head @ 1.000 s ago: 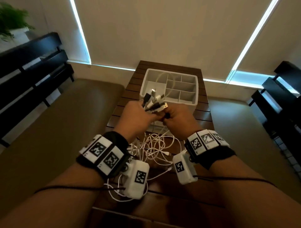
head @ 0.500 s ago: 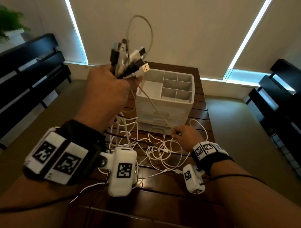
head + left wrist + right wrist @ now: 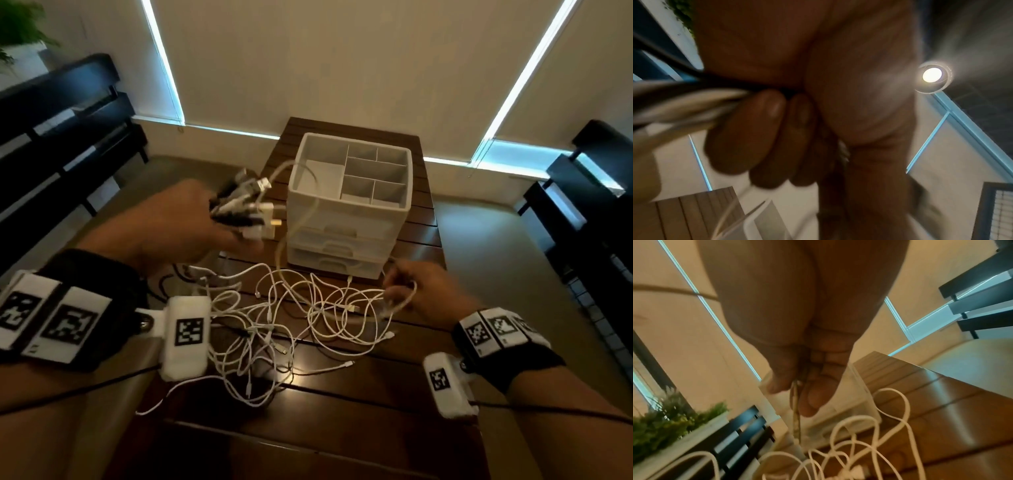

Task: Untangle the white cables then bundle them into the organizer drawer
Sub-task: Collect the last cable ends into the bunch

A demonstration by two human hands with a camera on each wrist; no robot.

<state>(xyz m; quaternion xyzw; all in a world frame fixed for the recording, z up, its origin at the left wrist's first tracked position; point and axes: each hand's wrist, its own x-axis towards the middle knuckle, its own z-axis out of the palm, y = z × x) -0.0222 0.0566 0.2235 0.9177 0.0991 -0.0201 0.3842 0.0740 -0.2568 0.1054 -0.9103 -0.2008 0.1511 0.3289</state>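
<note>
A tangle of white cables lies on the dark wooden table in front of a white organizer, whose top tray is divided and whose front drawers look closed. My left hand hangs above the table left of the organizer and grips a bunch of cable plugs; in the left wrist view its fingers curl round the cable bunch. My right hand is low at the organizer's front right corner and pinches one white cable between thumb and fingers.
Dark slatted benches stand at the left and right. A potted plant sits at the far left. Closed blinds cover the windows behind the table. Carpeted floor lies on both sides of the table.
My left hand rose high with the plug bunch, then came back down level with the organizer's top. My right hand left the plugs, dropped to the table and took hold of one cable.
</note>
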